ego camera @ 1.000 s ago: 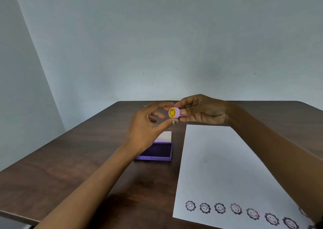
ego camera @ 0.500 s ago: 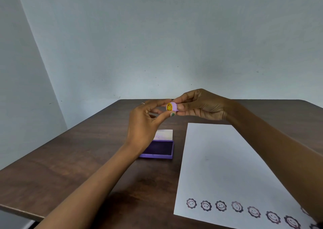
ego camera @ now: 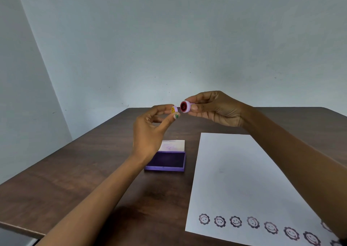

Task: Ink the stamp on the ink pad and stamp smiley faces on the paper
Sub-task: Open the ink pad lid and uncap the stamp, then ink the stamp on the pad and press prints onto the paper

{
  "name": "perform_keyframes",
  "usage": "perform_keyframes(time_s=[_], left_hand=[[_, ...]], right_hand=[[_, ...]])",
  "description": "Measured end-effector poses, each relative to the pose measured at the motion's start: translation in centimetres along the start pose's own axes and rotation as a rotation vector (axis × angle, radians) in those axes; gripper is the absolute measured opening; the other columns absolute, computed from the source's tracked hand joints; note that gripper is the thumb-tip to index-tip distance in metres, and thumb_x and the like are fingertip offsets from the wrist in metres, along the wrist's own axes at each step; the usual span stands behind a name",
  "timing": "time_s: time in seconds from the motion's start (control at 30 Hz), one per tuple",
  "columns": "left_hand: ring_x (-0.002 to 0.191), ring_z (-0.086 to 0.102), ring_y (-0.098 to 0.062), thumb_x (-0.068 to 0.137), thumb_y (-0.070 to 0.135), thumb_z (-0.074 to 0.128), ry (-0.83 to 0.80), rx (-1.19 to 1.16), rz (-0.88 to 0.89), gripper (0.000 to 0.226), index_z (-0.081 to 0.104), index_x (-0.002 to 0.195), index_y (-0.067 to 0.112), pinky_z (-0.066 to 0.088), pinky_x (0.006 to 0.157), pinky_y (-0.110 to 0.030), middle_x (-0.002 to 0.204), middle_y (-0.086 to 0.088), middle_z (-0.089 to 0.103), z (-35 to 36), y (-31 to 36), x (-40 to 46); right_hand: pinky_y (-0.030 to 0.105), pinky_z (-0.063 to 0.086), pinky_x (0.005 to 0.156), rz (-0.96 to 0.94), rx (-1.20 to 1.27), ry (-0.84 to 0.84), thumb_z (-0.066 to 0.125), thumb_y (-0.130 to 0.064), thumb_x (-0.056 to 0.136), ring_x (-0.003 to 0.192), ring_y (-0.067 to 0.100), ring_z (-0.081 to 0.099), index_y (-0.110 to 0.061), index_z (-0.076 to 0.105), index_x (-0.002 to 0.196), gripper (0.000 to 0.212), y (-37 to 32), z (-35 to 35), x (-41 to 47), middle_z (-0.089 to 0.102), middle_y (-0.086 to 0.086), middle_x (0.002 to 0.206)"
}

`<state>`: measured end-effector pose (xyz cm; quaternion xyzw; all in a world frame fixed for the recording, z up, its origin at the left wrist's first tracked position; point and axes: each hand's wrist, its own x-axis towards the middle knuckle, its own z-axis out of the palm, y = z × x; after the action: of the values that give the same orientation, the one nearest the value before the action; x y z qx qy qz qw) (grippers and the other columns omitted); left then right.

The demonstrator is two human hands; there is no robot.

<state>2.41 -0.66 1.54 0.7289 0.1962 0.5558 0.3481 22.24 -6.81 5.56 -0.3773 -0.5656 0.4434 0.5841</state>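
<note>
The step in hand looks like uncapping: the stamp (ego camera: 185,106) and its cap (ego camera: 174,110) are held just apart in the air, above the far part of the surface (ego camera: 93,170). The right hand (ego camera: 216,108) pinches the stamp body between thumb and fingertips, its dark red face turned toward the left hand. The left hand (ego camera: 150,131) is closed lightly on the small lilac cap with the yellow smiley top, held between thumb and forefinger, the other fingers curled loosely.

The ink pad (ego camera: 168,160) lies open on the surface below and slightly left of both hands, its lid tipped back behind it. The paper (ego camera: 234,180) lies just to the right of the pad, under the right forearm, with a row of flower-edged smiley prints along its near edge and the rest blank.

The next move likely calls for lowering the stamp face-down onto the dark pad, pressing evenly, then carrying it to a blank patch of paper. The cap would need parking somewhere, or keeping in the left hand.
</note>
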Motion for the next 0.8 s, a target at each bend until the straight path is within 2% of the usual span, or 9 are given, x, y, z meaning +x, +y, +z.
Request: perform_keyframes(time_s=[0.03,0.1,0.17,0.23,0.33,0.47,0.63,0.8], left_hand=[[0.079,0.066,-0.022,0.075,0.038,0.072,0.011,0.017,0.000,0.020,0.071,0.094,0.033,0.057,0.075,-0.046,0.093,0.014,0.072,-0.1,-0.2,0.1],[0.079,0.066,-0.015,0.076,0.040,0.071,0.019,0.059,0.003,0.021,0.070,0.096,0.034,0.054,0.075,-0.033,0.094,0.017,0.071,-0.5,-0.6,0.4],[0.074,0.062,-0.003,0.077,0.039,0.070,0.003,0.130,0.009,0.021,0.068,0.098,0.038,0.049,0.069,-0.017,0.094,0.022,0.069,-0.9,-1.0,0.6],[0.073,0.062,0.002,0.078,0.038,0.070,-0.033,0.192,-0.003,0.022,0.066,0.099,0.040,0.046,0.063,-0.011,0.092,0.028,0.066,-1.2,-1.4,0.8],[0.076,0.061,0.005,0.079,0.036,0.069,-0.127,0.266,-0.039,0.021,0.064,0.099,0.042,0.046,0.063,-0.015,0.092,0.031,0.062,-1.3,-1.9,0.8],[0.084,0.061,-0.006,0.079,0.041,0.068,-0.271,0.365,-0.076,0.020,0.065,0.099,0.040,0.049,0.070,-0.027,0.099,0.020,0.064,-1.3,-2.7,0.9],[0.082,0.062,-0.010,0.078,0.041,0.068,-0.390,0.379,-0.067,0.015,0.064,0.092,0.046,0.049,0.066,-0.023,0.091,0.027,0.062,-0.6,-3.1,0.5],[0.087,0.062,-0.007,0.078,0.042,0.069,-0.528,0.346,-0.080,0.020,0.071,0.097,0.034,0.052,0.080,-0.031,0.096,0.017,0.071,1.6,-2.9,-0.1]], right_hand=[[0.021,0.058,0.070,0.006,0.017,0.004,0.061,0.008,0.072,0.084,0.017,0.074,-0.007,0.077,0.082,0.025,-0.1,-0.1,-0.1,0.078,0.006,0.086],[0.022,0.059,0.070,0.023,0.048,0.013,0.055,0.012,0.079,0.084,0.017,0.073,-0.006,0.077,0.082,0.028,-0.1,-0.2,-0.2,0.077,0.006,0.086],[0.022,0.059,0.070,0.041,0.061,0.017,0.052,0.012,0.083,0.085,0.017,0.073,-0.004,0.076,0.084,0.029,-0.1,-0.4,-0.3,0.077,0.007,0.088],[0.022,0.059,0.070,0.053,0.050,0.016,0.053,0.011,0.082,0.085,0.017,0.073,-0.004,0.076,0.084,0.028,-0.1,-0.4,-0.4,0.077,0.007,0.087],[0.023,0.059,0.071,0.069,-0.006,0.038,0.055,0.009,0.082,0.083,0.017,0.073,-0.006,0.076,0.084,0.026,0.0,-0.6,-0.3,0.077,0.006,0.086],[0.021,0.059,0.068,0.093,-0.091,0.048,0.056,0.009,0.084,0.081,0.015,0.073,-0.005,0.072,0.092,0.023,0.3,-0.7,-0.1,0.077,0.004,0.085],[0.021,0.058,0.067,0.110,-0.167,0.054,0.059,0.008,0.083,0.081,0.016,0.073,-0.004,0.071,0.094,0.020,0.6,-1.1,-0.1,0.078,0.003,0.085],[0.021,0.058,0.068,0.107,-0.220,0.076,0.061,0.006,0.083,0.082,0.016,0.073,-0.006,0.074,0.091,0.020,0.7,-1.5,-0.2,0.078,0.004,0.086]])
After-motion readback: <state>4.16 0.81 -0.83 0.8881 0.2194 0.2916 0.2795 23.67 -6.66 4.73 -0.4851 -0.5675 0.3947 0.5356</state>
